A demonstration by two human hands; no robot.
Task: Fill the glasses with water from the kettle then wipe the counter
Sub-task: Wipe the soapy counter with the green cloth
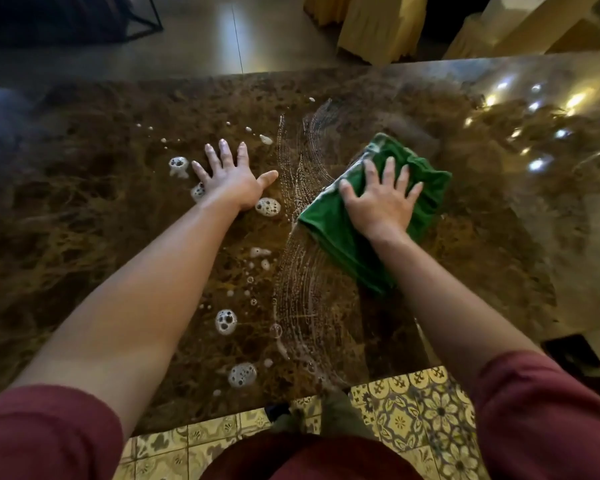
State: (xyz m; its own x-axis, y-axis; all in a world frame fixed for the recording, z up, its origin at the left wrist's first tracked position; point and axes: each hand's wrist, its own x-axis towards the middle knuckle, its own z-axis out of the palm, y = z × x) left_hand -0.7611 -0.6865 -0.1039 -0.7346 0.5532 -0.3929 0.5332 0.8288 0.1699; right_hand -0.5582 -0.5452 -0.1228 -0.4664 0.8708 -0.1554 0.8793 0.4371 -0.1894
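A green cloth point(347, 244) lies folded on the brown marble counter point(101, 237), right of centre. My right hand point(381, 199) presses flat on the cloth with its fingers spread. My left hand point(234, 174) rests palm down on the bare counter to the left, fingers splayed and holding nothing. Blobs of white foam point(268, 206) dot the surface around and below my left hand. A streaky soapy smear point(302, 306) runs between my two hands down to the near edge. No kettle or glasses are in view.
The counter's near edge point(257, 407) meets a patterned tile floor point(413, 417) by my legs. Beyond the far edge are a glossy floor point(205, 39) and yellow-draped furniture point(378, 26). The right part of the counter point(534, 133) mirrors ceiling lights.
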